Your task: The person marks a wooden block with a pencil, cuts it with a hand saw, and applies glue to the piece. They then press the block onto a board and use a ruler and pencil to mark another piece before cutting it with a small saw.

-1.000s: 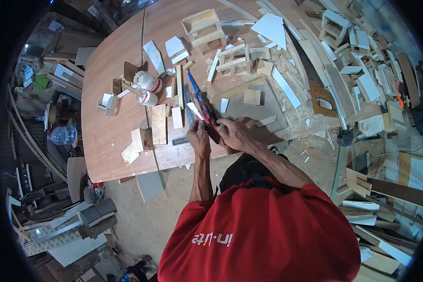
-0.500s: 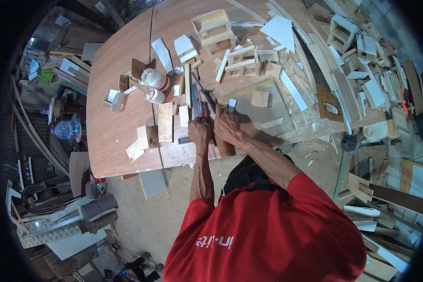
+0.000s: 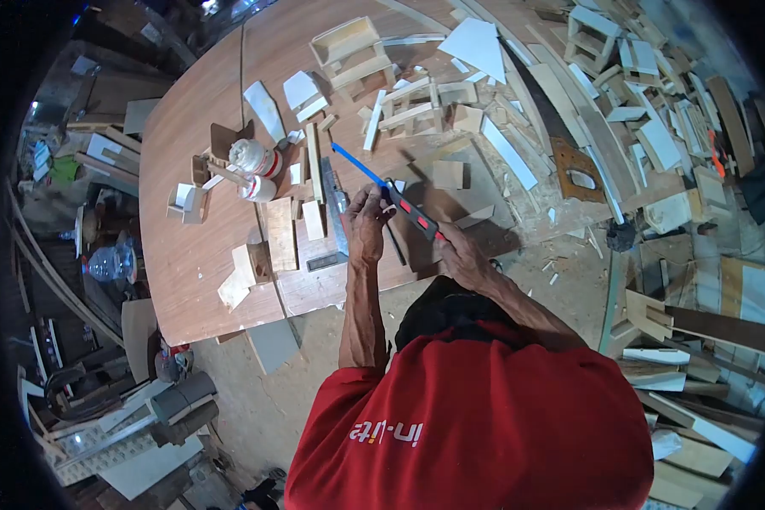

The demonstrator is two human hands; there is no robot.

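My right hand (image 3: 463,257) is wrapped round the rear of a black-and-red handle. It belongs to a mini hacksaw (image 3: 415,215) with a narrow blue blade, which points up and to the left above the table. The fingers of my left hand (image 3: 367,225) are curled at the front of the handle, where the blade begins. A metal try square (image 3: 336,208) lies on the table just left of my left hand. Wood strips (image 3: 315,161) and a small pale block (image 3: 314,221) lie beside it.
Two white jars (image 3: 255,161) stand on the wooden table (image 3: 195,280). Small wooden frames (image 3: 348,51), offcuts and a handsaw with a wooden handle (image 3: 580,180) lie farther right. Stacked boards (image 3: 697,442) crowd the right side. The table's front edge is close to my body.
The hacksaw has come up off the table, its blue blade now in plain view. My right hand has moved right and toward me, away from my left hand. The view has shifted slightly.
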